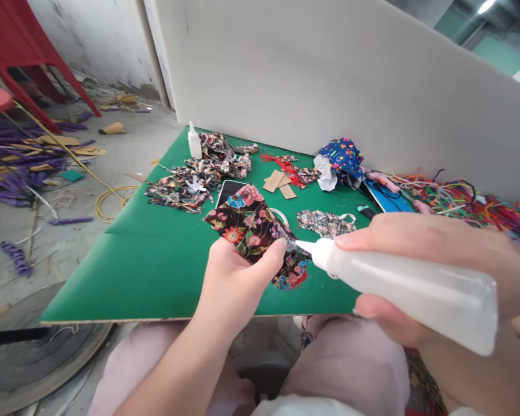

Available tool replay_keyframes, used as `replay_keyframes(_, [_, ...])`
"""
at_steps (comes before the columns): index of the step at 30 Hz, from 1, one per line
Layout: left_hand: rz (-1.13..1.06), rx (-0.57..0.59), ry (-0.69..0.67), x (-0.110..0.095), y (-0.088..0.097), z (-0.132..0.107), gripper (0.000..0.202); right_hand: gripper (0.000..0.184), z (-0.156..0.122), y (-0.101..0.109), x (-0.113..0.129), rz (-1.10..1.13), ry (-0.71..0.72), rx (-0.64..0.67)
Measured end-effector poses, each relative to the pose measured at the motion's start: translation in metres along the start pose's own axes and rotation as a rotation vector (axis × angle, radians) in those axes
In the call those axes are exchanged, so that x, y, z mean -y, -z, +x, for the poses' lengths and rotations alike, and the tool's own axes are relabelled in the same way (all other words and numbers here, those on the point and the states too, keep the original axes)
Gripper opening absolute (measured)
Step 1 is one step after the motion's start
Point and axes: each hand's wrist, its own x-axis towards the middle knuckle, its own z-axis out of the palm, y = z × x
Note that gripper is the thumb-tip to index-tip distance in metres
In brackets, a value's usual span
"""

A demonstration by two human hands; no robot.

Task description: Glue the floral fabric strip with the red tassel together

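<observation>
My left hand [238,277] pinches a piece of dark floral fabric [251,222] just above the table, thumb on top. Lying on its side in my right hand [437,248] is a translucent white squeeze bottle [411,289] with a narrow nozzle. The nozzle tip meets or nearly meets the fabric's right edge, close to my left thumb; whether any liquid comes out I cannot tell. Partly behind the fabric lies a phone [229,189]. Past the nozzle sits a gathered strip of floral fabric [320,221] with a white loop.
The green table [156,271] bears heaped floral scraps [182,190], a smaller white bottle [194,141], cardboard pieces [279,182], a blue patterned cloth [342,159] and tangled coloured cords [459,199]. A pale panel [286,69] borders the back. A red chair [21,40] stands left.
</observation>
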Motion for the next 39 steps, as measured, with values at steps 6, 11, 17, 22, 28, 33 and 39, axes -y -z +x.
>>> replay_keyframes(6, [-0.007, 0.032, 0.002, 0.002, 0.001, 0.001, 0.007, 0.026, 0.002, 0.000, -0.002, -0.063, 0.032, -0.030])
replay_keyframes(11, [-0.014, 0.024, 0.003, 0.002, 0.001, 0.000, 0.008, 0.022, 0.002, 0.000, -0.007, -0.046, 0.112, -0.020])
replay_keyframes(17, [-0.011, 0.018, 0.009, 0.004, 0.001, 0.001, 0.011, 0.030, -0.014, -0.016, -0.018, 0.140, -0.089, -0.169])
replay_keyframes(22, [0.081, -0.058, 0.037, 0.007, -0.002, 0.007, 0.011, 0.022, -0.028, -0.049, -0.035, 0.733, -0.537, -0.275])
replay_keyframes(28, [0.222, -0.060, 0.056, 0.022, 0.002, 0.016, 0.017, 0.027, -0.036, -0.086, -0.036, 1.269, -1.006, -0.407])
replay_keyframes(33, [0.230, -0.074, 0.062, 0.036, 0.001, 0.023, 0.016, 0.034, -0.048, -0.098, -0.043, 1.653, -1.251, -0.474])
replay_keyframes(39, [0.101, -0.057, 0.144, 0.040, -0.007, 0.030, 0.020, 0.023, -0.072, -0.101, -0.060, 1.824, -1.283, -0.389])
